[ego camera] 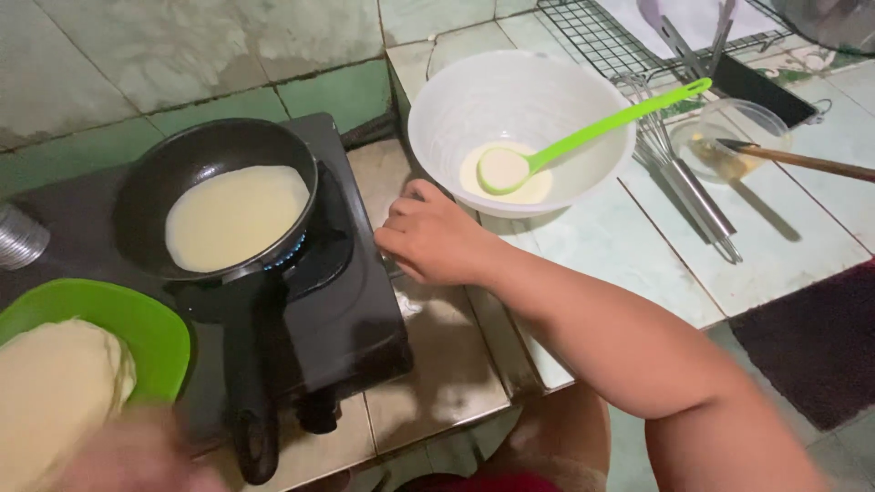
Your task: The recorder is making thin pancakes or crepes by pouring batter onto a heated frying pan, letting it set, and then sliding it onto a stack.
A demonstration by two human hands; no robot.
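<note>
Head view looks down on a round black non-stick frying pan [219, 196] sitting on a black single-burner gas stove [351, 310], a blue flame showing at its rim, with a thin pale-yellow round of batter [235, 217] spread across its base and looking wet on top, so I judge this one only just poured and not yet set. At the lower left a stack of finished pale crepes [55, 392] lies on a bright green plastic plate [137, 319], so several are already done. The white plastic mixing bowl [519, 118] holds only a shallow pool of batter under a lime-green silicone ladle [583, 137], so little seems left to cook. The right hand [433, 239] rests as a loose fist, fingers curled together and holding nothing, between stove and bowl. The left hand [137, 456] is a blur at the bottom edge; I cannot tell its grip. The surface [638, 273] is pale green tile, worn and stained, with a metal whisk [679, 173], a wire cooling rack [602, 36] and a small clear glass bowl [729, 137] on it, against a green tiled wall [182, 55].
</note>
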